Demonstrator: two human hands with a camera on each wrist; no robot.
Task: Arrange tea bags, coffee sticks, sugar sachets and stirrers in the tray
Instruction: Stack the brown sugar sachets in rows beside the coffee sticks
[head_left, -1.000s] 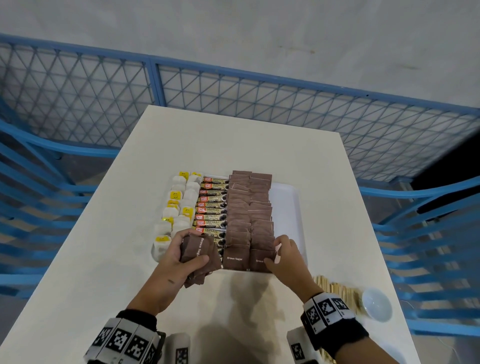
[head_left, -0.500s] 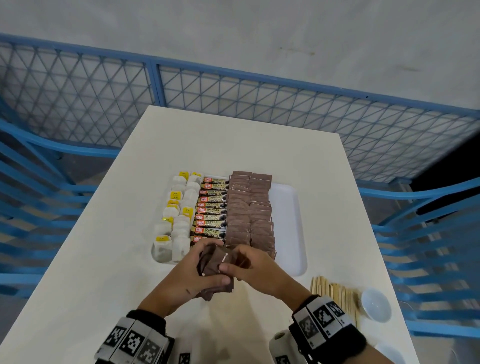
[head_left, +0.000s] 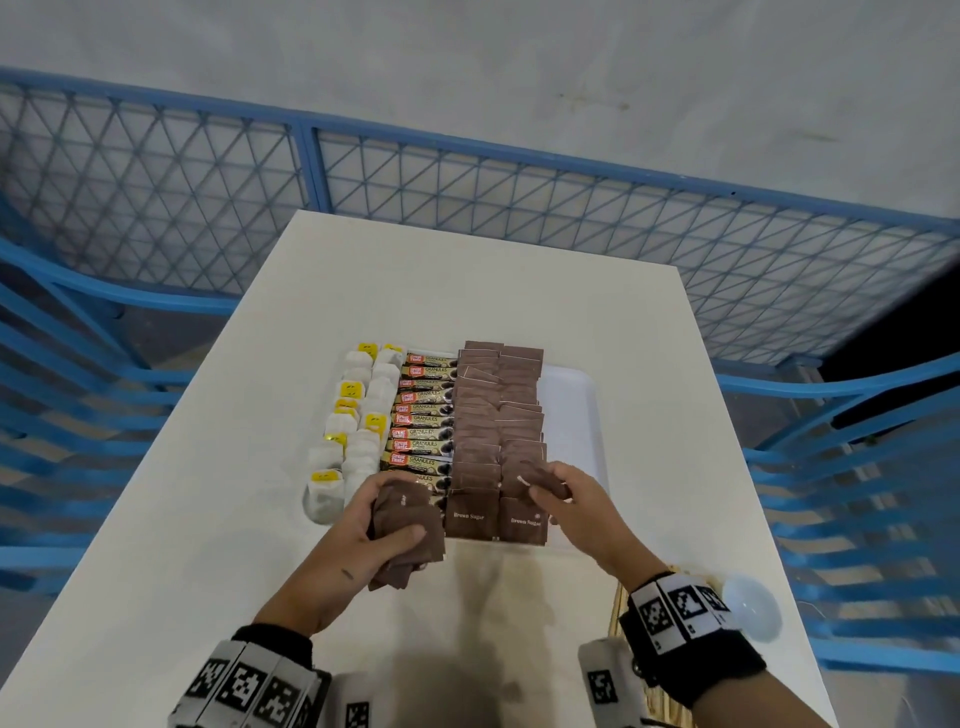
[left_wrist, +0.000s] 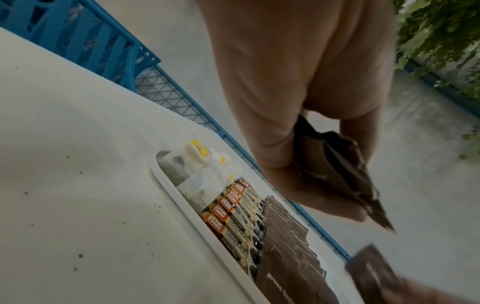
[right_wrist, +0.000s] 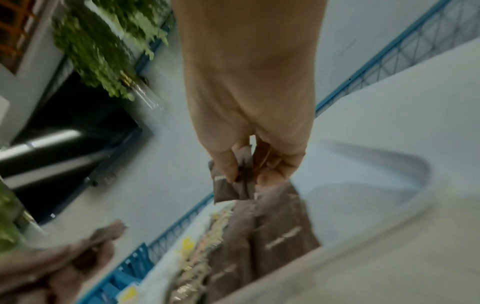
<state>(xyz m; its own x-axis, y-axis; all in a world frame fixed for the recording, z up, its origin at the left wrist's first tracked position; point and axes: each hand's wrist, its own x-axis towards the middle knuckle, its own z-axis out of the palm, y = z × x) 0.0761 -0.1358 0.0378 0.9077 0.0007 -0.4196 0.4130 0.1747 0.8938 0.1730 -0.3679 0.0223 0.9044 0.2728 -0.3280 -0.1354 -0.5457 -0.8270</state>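
Note:
A white tray (head_left: 571, 410) on the table holds rows of tea bags (head_left: 358, 431), coffee sticks (head_left: 423, 415) and brown sugar sachets (head_left: 498, 415). My left hand (head_left: 384, 519) grips a bunch of brown sugar sachets (head_left: 408, 540) at the tray's near edge; the same bunch (left_wrist: 335, 170) shows in the left wrist view. My right hand (head_left: 550, 486) pinches one brown sachet (head_left: 540, 478) over the near end of the right sachet row; that sachet (right_wrist: 233, 183) hangs from its fingertips. Wooden stirrers (head_left: 623, 597) lie by my right wrist, mostly hidden.
A small white bowl (head_left: 750, 605) sits near the table's right edge. Blue mesh fencing (head_left: 467, 176) surrounds the table. The tray's right strip is bare white.
Half a second ago both hands met at the bunch. My right hand has since drawn one sachet away and carried it right, over the right sachet row.

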